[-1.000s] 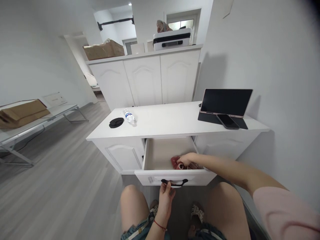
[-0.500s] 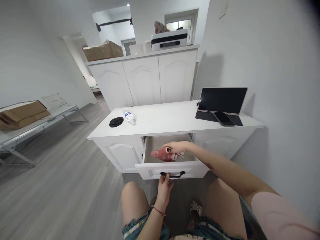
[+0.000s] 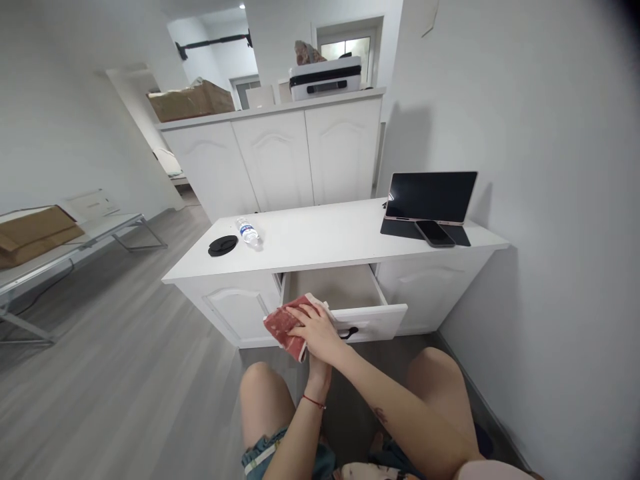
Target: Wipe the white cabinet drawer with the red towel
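A folded red-and-white cloth [image 3: 283,325] hangs over the left part of the drawer's front edge. My right hand [image 3: 316,332] grips the cloth from above, its fingers lying across it. Just below, my left hand [image 3: 319,373] comes up from underneath; its fingers are hidden behind the cloth and my right hand. The white drawer [image 3: 373,323] is pulled out of the cabinet, showing its pale inside. Part of its black handle [image 3: 353,332] shows to the right of my right hand.
On the white cabinet top [image 3: 315,233] lie a black disc-like item [image 3: 223,246] and a clear plastic bottle [image 3: 249,233]. To the right are a dark-screened tablet [image 3: 433,197] and a phone [image 3: 435,234]. My knees flank the drawer; a wall stands at right.
My right hand has brought the cloth out from inside the drawer, to the left and towards me. The cloth now covers the handle's left part. The view has shifted slightly.
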